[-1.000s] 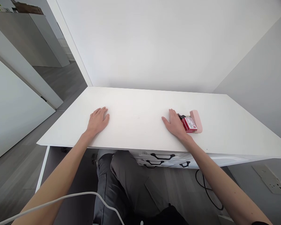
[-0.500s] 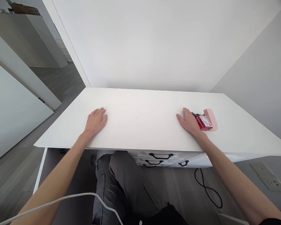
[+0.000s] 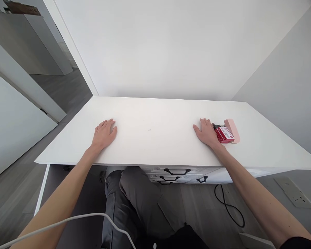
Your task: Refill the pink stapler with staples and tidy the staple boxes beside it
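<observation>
My left hand (image 3: 103, 133) lies flat and open on the white desk (image 3: 155, 117), palm down, holding nothing. My right hand (image 3: 207, 133) also rests flat on the desk with its fingers stretched out. Just to its right, touching or nearly touching it, lies a small red box (image 3: 224, 135) on top of a pink flat object (image 3: 233, 129). A small black piece (image 3: 215, 126) shows at the box's far end.
White drawers with black handles (image 3: 176, 172) sit under the desk by my grey-trousered legs. A black cable (image 3: 229, 207) loops on the floor at right, beside a wall socket (image 3: 294, 193). A white cable (image 3: 67, 221) crosses the lower left. Walls close the back and right.
My right hand slid rightward along the desk together with the red box and pink object, then settled. My left hand stayed flat in place. The view shifted slightly.
</observation>
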A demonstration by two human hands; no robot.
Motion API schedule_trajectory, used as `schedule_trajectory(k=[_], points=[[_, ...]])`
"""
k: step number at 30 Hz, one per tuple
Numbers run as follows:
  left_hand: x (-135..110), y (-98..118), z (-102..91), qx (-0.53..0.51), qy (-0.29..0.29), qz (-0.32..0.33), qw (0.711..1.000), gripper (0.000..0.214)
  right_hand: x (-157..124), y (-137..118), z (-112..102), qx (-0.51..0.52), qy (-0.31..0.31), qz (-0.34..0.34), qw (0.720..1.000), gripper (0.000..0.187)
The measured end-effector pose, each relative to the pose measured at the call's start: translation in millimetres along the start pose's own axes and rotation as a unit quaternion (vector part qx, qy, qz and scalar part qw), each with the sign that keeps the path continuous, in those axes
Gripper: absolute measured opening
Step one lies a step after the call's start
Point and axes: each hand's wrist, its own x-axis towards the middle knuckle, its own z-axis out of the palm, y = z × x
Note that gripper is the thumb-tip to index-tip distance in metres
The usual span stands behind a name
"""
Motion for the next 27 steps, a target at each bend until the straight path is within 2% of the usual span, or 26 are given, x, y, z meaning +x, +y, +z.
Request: schedule_trajectory(k=[9, 15, 20, 27], points=[[-5.3, 4.9, -2.5, 0.011, -0.008, -0.002, 1.000, 0.066, -14.0, -15.9, -0.9, -0.027, -0.047, -0.096, 0.994, 0.080], [-18.2, 12.7, -1.9, 0.039, -0.031, -0.016, 0.999, 0.072, -31.9, -35.6, -3.5, -0.043, -0.083, -0.153, 0.984, 0.086], [-29.3, 23.5, -0.2, 0.061, -0.035, -0.014, 0.997, 0.076, -36.0, -48.0, -5.7, -0.054, -0.098, -0.162, 0.980, 0.085], [-39.5, 35.9, 8.0, 0.084, -0.025, -0.006, 0.996, 0.082, -35.0, -50.3, -5.4, -0.048, -0.097, -0.163, 0.981, 0.084]])
